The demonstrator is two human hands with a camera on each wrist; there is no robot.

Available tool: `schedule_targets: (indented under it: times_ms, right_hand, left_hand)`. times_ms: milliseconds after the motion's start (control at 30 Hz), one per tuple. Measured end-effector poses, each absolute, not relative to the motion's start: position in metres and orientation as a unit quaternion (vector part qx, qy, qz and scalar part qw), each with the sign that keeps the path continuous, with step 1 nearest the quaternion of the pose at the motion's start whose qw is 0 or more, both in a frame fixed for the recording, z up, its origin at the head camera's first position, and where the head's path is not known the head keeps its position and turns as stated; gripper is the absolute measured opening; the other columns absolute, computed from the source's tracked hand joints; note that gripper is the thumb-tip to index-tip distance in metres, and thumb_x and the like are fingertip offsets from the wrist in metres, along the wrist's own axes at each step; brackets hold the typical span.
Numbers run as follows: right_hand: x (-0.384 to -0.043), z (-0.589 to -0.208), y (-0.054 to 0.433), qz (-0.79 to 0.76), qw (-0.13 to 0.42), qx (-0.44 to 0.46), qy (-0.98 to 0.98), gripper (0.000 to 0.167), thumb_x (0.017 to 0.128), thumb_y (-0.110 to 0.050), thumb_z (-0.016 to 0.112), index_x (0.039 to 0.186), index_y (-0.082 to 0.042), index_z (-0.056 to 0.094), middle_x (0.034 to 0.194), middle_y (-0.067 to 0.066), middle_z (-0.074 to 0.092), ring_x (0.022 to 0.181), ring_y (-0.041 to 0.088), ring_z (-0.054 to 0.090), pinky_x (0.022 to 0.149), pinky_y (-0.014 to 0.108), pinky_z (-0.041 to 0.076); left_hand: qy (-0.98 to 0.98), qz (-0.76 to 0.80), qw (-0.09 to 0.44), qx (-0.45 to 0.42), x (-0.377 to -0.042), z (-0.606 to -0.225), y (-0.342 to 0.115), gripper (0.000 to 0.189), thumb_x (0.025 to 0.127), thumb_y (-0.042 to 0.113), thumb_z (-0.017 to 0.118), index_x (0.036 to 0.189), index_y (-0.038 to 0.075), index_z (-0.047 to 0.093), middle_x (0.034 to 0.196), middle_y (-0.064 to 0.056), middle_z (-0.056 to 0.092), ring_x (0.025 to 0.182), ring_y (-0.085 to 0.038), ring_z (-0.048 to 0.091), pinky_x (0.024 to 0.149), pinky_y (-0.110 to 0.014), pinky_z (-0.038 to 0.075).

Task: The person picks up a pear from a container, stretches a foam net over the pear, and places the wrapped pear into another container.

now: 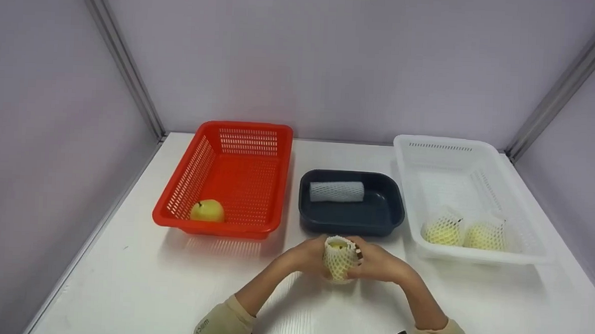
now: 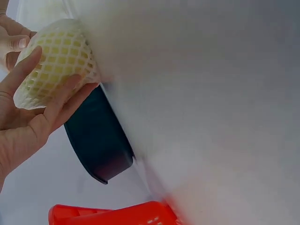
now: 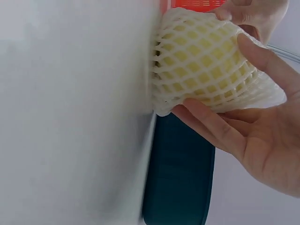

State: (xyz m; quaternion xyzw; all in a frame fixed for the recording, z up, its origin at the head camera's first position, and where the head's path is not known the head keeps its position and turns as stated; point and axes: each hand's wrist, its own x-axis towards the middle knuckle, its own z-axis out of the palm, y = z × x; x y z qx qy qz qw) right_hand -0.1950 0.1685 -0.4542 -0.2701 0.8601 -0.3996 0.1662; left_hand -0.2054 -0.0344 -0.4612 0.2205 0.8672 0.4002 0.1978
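Note:
A yellow pear in a white foam net sleeve (image 1: 340, 261) is held between both hands in front of the dark blue basin. My left hand (image 1: 309, 256) grips its left side, thumb and fingers curved round the net, as the left wrist view shows. From the other side my right hand (image 1: 377, 263) holds it the same way; in the right wrist view the thumb and fingertips press on the foam net (image 3: 201, 61). The net's open end faces up in the head view, with the pear's top visible inside. The pear's underside is hidden.
A red basket (image 1: 244, 227) on the left holds one bare yellow pear (image 1: 207, 211). The dark blue basin (image 1: 350, 227) contains a white foam net (image 1: 336, 191). On the right, a white basket (image 1: 474, 254) holds two netted pears (image 1: 444, 229). Walls enclose the white table (image 1: 122, 280).

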Motion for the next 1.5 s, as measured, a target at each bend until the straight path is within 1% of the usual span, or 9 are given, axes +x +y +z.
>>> schedule_targets:
  times_ms: [100,267,333,467,700,867,1100,1267,1500]
  right_hand:
    - [-0.195,-0.447,0.171,-0.439,0.166,-0.225,0.854,0.074,0.074,-0.019,0.075,0.132,0.003,0.035,0.114,0.018,0.052,0.103,0.031,0.05,0.08,0.041,0.045]
    - [-0.199,-0.427,0.175,-0.535,0.127,-0.137,0.824,0.074,0.08,-0.024,0.072,0.137,-0.002,0.03,0.127,0.023,0.047,0.117,0.034,0.044,0.088,0.043,0.043]
    - [-0.201,-0.418,0.176,-0.556,0.105,-0.11,0.817,0.069,0.083,-0.027,0.068,0.137,-0.004,0.032,0.129,0.021,0.047,0.119,0.032,0.043,0.09,0.043,0.042]
    - [-0.203,-0.406,0.178,-0.565,0.074,-0.09,0.817,0.062,0.089,-0.035,0.06,0.137,-0.006,0.035,0.13,0.016,0.049,0.12,0.029,0.043,0.09,0.042,0.041]
    - [-0.203,-0.394,0.183,-0.597,0.041,-0.099,0.795,0.061,0.088,-0.027,0.062,0.138,-0.007,0.033,0.128,0.013,0.05,0.111,0.024,0.048,0.081,0.037,0.046]
    - [-0.203,-0.39,0.186,-0.589,0.027,-0.09,0.802,0.06,0.088,-0.029,0.062,0.138,-0.007,0.034,0.124,0.013,0.053,0.104,0.023,0.052,0.076,0.032,0.047]
    - [-0.205,-0.387,0.183,-0.574,0.013,-0.084,0.815,0.056,0.091,-0.034,0.057,0.135,-0.007,0.039,0.122,0.011,0.055,0.096,0.022,0.055,0.073,0.031,0.048]
    - [-0.202,-0.389,0.18,-0.582,0.012,-0.079,0.809,0.05,0.093,-0.035,0.053,0.133,-0.007,0.043,0.122,0.01,0.056,0.095,0.022,0.055,0.072,0.031,0.047]
    - [-0.198,-0.387,0.183,-0.581,0.016,-0.079,0.81,0.047,0.093,-0.035,0.052,0.132,-0.009,0.046,0.118,0.01,0.058,0.097,0.02,0.055,0.074,0.032,0.047]
  left_hand:
    - [0.837,0.471,0.202,0.192,-0.208,-0.455,-0.037,0.07,0.059,-0.004,0.077,0.118,-0.002,0.041,0.1,-0.006,0.054,0.09,-0.02,0.052,0.08,-0.032,0.044]
    - [0.75,0.614,0.211,0.13,-0.216,-0.44,-0.041,0.069,0.07,0.005,0.074,0.125,-0.002,0.032,0.117,-0.016,0.051,0.103,-0.024,0.052,0.089,-0.037,0.042]
    - [0.722,0.653,0.206,0.105,-0.218,-0.435,-0.04,0.065,0.075,0.011,0.072,0.126,-0.001,0.033,0.119,-0.016,0.052,0.104,-0.023,0.053,0.09,-0.037,0.041]
    - [0.666,0.721,0.178,0.067,-0.221,-0.426,-0.03,0.06,0.079,0.017,0.07,0.126,0.0,0.036,0.115,-0.014,0.055,0.101,-0.021,0.056,0.09,-0.036,0.043]
    - [0.557,0.817,0.142,0.051,-0.219,-0.417,-0.011,0.057,0.089,0.025,0.06,0.129,-0.003,0.032,0.114,-0.019,0.051,0.103,-0.028,0.056,0.086,-0.036,0.046]
    - [0.541,0.828,0.135,0.067,-0.217,-0.417,-0.004,0.057,0.091,0.028,0.058,0.131,-0.003,0.032,0.115,-0.018,0.052,0.104,-0.027,0.056,0.087,-0.035,0.045]
    - [0.558,0.815,0.132,0.088,-0.215,-0.414,-0.009,0.059,0.09,0.019,0.059,0.136,-0.004,0.028,0.123,-0.019,0.05,0.108,-0.027,0.054,0.09,-0.035,0.043]
    - [0.563,0.811,0.135,0.078,-0.213,-0.417,-0.016,0.059,0.09,0.021,0.059,0.134,-0.005,0.03,0.121,-0.019,0.05,0.106,-0.028,0.054,0.089,-0.035,0.043]
    - [0.565,0.808,0.149,0.071,-0.214,-0.417,-0.016,0.062,0.091,0.023,0.058,0.137,-0.006,0.027,0.118,-0.018,0.052,0.106,-0.028,0.054,0.089,-0.034,0.044]
